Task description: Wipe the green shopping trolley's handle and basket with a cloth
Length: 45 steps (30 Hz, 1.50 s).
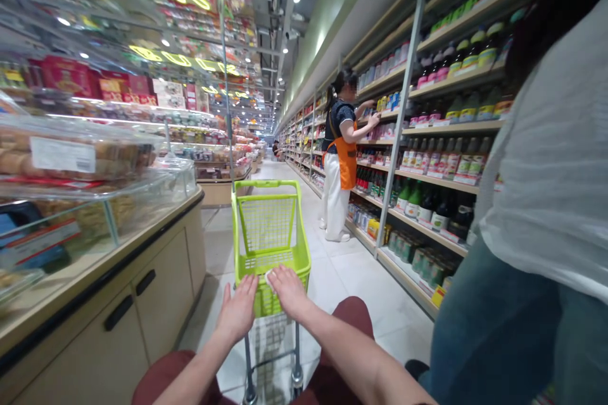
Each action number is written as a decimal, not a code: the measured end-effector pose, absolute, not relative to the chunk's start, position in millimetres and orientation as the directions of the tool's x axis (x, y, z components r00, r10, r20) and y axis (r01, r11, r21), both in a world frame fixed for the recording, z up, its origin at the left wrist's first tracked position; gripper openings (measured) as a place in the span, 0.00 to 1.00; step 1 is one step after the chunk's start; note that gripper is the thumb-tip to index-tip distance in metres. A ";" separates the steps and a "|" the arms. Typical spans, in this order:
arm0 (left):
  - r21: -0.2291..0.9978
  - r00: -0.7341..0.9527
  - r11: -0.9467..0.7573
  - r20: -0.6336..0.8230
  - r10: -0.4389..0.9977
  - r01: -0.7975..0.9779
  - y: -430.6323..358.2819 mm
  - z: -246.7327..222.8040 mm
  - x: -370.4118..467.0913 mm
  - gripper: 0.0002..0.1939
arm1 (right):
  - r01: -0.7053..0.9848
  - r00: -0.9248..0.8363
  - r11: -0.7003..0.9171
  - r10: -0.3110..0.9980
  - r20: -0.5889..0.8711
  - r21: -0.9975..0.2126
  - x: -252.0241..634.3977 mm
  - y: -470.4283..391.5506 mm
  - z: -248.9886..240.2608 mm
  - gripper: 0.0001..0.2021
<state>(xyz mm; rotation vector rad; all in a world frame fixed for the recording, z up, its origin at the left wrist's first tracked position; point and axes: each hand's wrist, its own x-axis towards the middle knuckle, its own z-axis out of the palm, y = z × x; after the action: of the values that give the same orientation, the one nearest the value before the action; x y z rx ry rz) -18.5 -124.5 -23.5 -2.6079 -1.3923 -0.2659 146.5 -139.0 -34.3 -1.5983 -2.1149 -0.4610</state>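
A lime-green shopping cart (266, 212) with mesh sides and grey legs stands directly in front of me. My left hand (240, 309) lies over the left part of its near edge, fingers hooked forward over the handle. Beside it, my right hand (288, 291) is closed over the right part of the same edge. A small white thing (269, 277) shows by the right hand's fingers; I cannot make out what it is. The basket seems to hold nothing where I can see into it. The handle itself is mostly hidden under my hands.
On the left runs a counter (156, 266) with glass guards and packaged food (71, 149). Shelves of bottles (432, 158) line the right. A person in an orange apron (346, 161) reaches into them. Another person in a white top (551, 158) stands close at right. A tiled aisle (280, 169) leads ahead.
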 end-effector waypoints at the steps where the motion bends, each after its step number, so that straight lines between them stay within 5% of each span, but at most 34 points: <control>1: -0.070 0.559 -0.559 0.224 0.798 0.826 -123.0 -22.5 -20.8 0.35 | 0.960 -0.253 0.279 0.824 0.508 0.025 154.6 -138.6 -35.7 0.15; 5: -0.060 0.572 -0.573 0.207 0.794 0.818 -123.7 -21.1 -26.8 0.35 | 0.985 -0.169 0.171 0.863 0.475 0.040 203.2 -152.1 -34.3 0.16; 10: -0.022 0.536 -0.542 0.180 0.825 0.840 -136.0 -17.4 -18.7 0.37 | 0.995 0.007 0.039 0.892 0.453 -0.092 205.9 -161.5 -28.0 0.17; 14: -0.025 0.541 -0.544 0.158 0.826 0.838 -139.3 -18.6 -16.0 0.38 | 0.976 -0.005 0.110 0.876 0.482 -0.190 150.1 -152.4 -39.9 0.18; 19: -0.048 0.567 -0.568 0.159 0.808 0.822 -135.9 -20.8 -20.7 0.37 | 0.957 -0.178 0.265 0.859 0.480 -0.119 143.9 -151.2 -39.8 0.18; 27: -0.025 0.594 -0.600 0.180 0.784 0.800 -145.1 -14.7 -24.6 0.35 | 0.978 0.013 0.093 0.866 0.499 -0.187 206.6 -170.5 -40.9 0.22; 32: 0.119 0.520 -0.569 0.288 0.804 0.814 -147.4 -16.7 -9.2 0.32 | 0.935 0.155 0.039 0.850 0.504 -0.353 171.6 -164.1 -45.0 0.26; 40: 0.534 0.596 -0.620 0.245 0.765 0.576 -134.7 -5.0 25.1 0.33 | 0.719 0.015 0.352 0.854 0.519 -0.600 135.2 -159.9 -36.0 0.36; 45: 0.531 0.482 -0.485 0.155 0.862 0.695 -137.2 9.2 41.5 0.28 | 0.366 0.083 0.439 0.863 0.499 -0.820 161.5 -169.9 -31.0 0.38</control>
<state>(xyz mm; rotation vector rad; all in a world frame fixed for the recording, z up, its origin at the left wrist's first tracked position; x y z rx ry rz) 41.5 -137.2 9.2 -3.0335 -1.6872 -0.7447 161.5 -169.9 -31.0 -1.1338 -1.5086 0.5250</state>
